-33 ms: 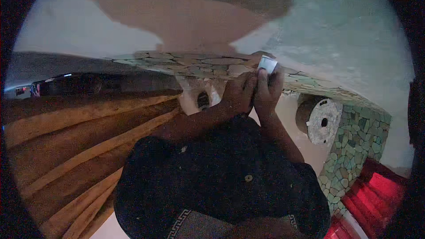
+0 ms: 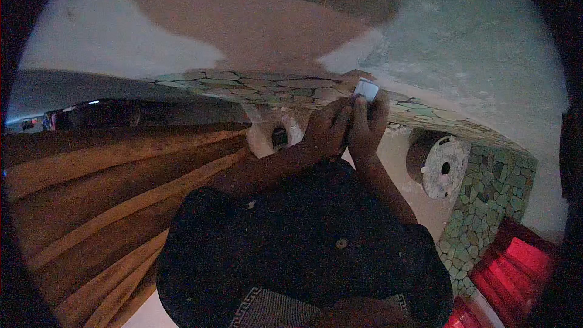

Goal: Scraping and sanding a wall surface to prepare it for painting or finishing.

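A small white rectangular thing (image 2: 365,89) shows at the top of my right hand (image 2: 369,120), in front of the wall corner. The right thumb lies against its lower front, and the other fingers go behind it. Its exact kind is too blurred to tell. Close beside, my left hand (image 2: 328,124) touches the right hand near the thumbs, its fingers bent and pressed together. Whatever it may grip is hidden. Both forearms are raised in front of the dark shirt (image 2: 291,231).
Orange-brown draped cloth (image 2: 121,188) hangs along the left. A large spool (image 2: 434,173) with a white round face stands at the right, near stone-patterned surfacing (image 2: 483,200) and red cloth or furniture (image 2: 510,261). A pale wall (image 2: 473,42) rises ahead.
The white thing has shifted very slightly left and tilted a little in my right hand. My left hand stays nearly in place.
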### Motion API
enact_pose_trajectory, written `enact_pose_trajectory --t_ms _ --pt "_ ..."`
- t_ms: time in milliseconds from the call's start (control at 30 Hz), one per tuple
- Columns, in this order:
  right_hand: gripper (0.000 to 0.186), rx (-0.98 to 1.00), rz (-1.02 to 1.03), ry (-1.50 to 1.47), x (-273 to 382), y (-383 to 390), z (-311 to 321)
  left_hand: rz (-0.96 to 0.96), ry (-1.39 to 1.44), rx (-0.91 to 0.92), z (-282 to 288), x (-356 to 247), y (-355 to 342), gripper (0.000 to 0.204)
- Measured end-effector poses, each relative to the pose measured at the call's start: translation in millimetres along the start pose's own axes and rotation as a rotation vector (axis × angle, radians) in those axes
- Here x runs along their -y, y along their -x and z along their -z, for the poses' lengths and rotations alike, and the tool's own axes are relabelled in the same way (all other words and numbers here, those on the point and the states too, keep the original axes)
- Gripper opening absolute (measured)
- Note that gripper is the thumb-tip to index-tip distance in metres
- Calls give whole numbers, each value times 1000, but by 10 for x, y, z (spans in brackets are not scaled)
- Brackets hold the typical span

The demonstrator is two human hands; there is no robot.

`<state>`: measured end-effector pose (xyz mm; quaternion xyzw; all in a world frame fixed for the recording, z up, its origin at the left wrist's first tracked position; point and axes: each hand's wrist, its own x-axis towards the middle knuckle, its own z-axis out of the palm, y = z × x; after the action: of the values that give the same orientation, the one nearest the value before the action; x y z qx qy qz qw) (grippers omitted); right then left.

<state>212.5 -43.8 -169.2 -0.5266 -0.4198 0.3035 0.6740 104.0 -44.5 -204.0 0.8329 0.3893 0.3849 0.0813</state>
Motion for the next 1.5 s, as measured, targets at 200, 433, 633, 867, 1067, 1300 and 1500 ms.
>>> enact_pose_trajectory --t_ms 200,433,633,867,1067,1300,1500 --pt "17 0 52 41 128 -72 27 674 791 410 172 80 -41 34" --pt "16 6 150 -75 354 -257 112 471 1246 451 210 -9 -46 38" --pt "18 148 120 200 390 -86 215 484 1142 401 170 -46 -71 45" --pt "25 177 1 141 194 81 262 501 1040 257 79 -126 -33 47" --pt "24 157 72 417 164 -48 237 53 326 -427 -302 -164 -185 40" --pt "24 111 180 498 149 -84 134 321 710 13 -157 -110 -62 37" --pt "27 89 60 548 248 -85 133 583 843 310 -90 -105 -111 41"
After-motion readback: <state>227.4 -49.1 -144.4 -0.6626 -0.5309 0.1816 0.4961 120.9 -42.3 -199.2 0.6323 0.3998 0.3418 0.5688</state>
